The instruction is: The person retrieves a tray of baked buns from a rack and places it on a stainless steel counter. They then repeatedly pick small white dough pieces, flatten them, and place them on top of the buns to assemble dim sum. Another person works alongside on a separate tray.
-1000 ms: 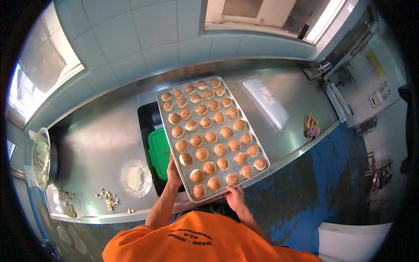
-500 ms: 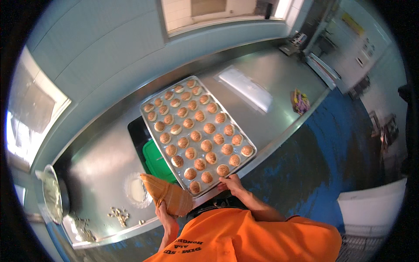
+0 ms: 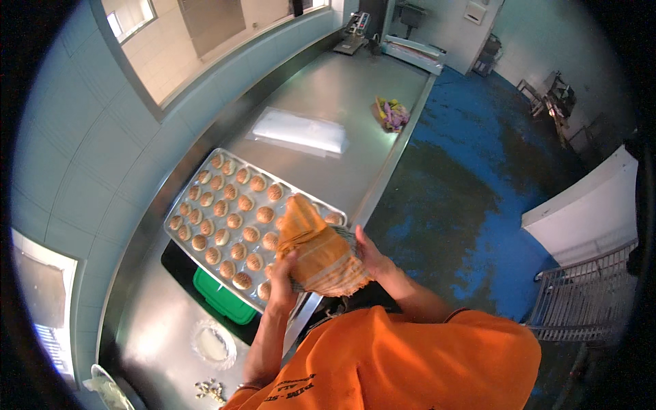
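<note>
An orange striped cloth [image 3: 321,253] is bunched over the near right corner of a metal baking tray [image 3: 277,175]. My left hand [image 3: 282,279] grips the cloth at its left side. At the cloth's right edge, my right hand [image 3: 373,255] holds it with the thumb up; the other fingers are mostly hidden behind the cloth. Rows of small round buns [image 3: 234,220] with browned tops and pale sides fill the tray. The cloth hides several buns and part of the tray's near end.
The tray lies on a long steel table [image 3: 328,89]. Beside it are a green lid [image 3: 222,295] on something black, a round clear dish [image 3: 213,342], small pale pieces [image 3: 210,389] and a bowl [image 3: 109,389]. Plastic sheets [image 3: 298,131] and a purple-yellow bundle [image 3: 392,114] lie farther off.
My right hand has left the tray's rim and come to the cloth. My left hand has carried the cloth rightward over the tray's corner. The view has turned to the right.
</note>
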